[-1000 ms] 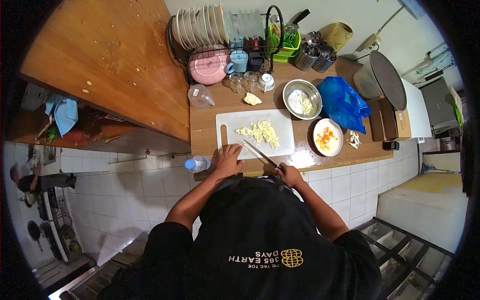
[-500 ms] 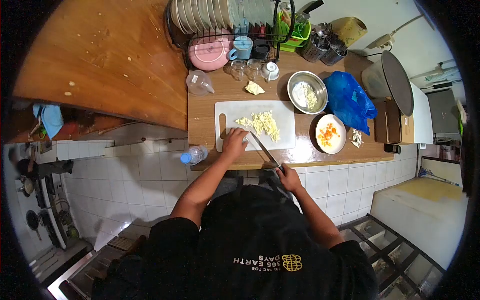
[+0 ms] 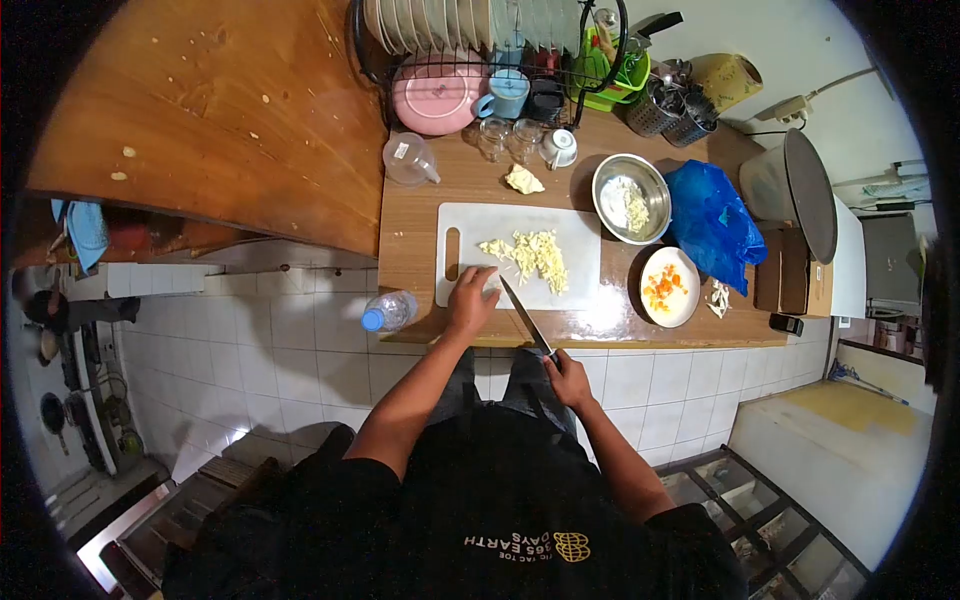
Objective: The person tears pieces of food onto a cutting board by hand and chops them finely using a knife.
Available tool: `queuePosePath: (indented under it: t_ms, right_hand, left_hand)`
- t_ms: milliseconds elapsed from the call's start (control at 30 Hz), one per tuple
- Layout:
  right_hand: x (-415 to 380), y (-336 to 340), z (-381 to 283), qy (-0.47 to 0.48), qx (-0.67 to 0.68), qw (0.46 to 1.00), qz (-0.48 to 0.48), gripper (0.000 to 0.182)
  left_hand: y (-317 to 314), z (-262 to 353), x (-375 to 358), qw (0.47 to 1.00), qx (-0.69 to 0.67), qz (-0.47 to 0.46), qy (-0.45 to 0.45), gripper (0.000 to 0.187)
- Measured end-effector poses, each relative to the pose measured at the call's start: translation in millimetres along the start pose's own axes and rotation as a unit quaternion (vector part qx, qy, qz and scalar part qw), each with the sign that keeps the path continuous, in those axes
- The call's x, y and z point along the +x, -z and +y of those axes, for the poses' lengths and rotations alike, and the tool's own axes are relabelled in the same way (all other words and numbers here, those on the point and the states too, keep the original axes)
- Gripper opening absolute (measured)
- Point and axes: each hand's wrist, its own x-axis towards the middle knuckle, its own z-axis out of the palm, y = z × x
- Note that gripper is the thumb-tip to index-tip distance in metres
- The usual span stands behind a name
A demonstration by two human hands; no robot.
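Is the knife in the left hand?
No, the right hand grips the knife, while the left hand rests at the cutting board.

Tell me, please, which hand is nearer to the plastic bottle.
The left. The left hand is at the near edge of the cutting board, just right of the bottle; the right hand is farther right, gripping the knife.

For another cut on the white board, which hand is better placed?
Right, most likely: the right hand grips the knife by its handle, and the blade's tip is over the cutting board. The left hand, fingertips on the board, has no knife and seems better placed for steadying.
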Motion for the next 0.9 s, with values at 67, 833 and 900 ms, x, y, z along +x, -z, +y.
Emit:
queuePosePath:
  t_ms: [67,833,900]
  right_hand:
    - [0,-2,3,0.004,-0.003,1.0,0.008,0.044]
    - [23,-3,-19,-0.021,-0.091,0.994,0.061,0.037]
    - [23,-2,-15,-0.017,-0.092,0.994,0.064,0.038]
  left_hand:
    - [0,2,-3,1.0,0.007,0.02,0.01,0.043]
    - [-17,-6,4,0.997,0.06,-0.034,-0.047,0.028]
    - [-17,-7,6,0.997,0.052,-0.027,-0.056,0.028]
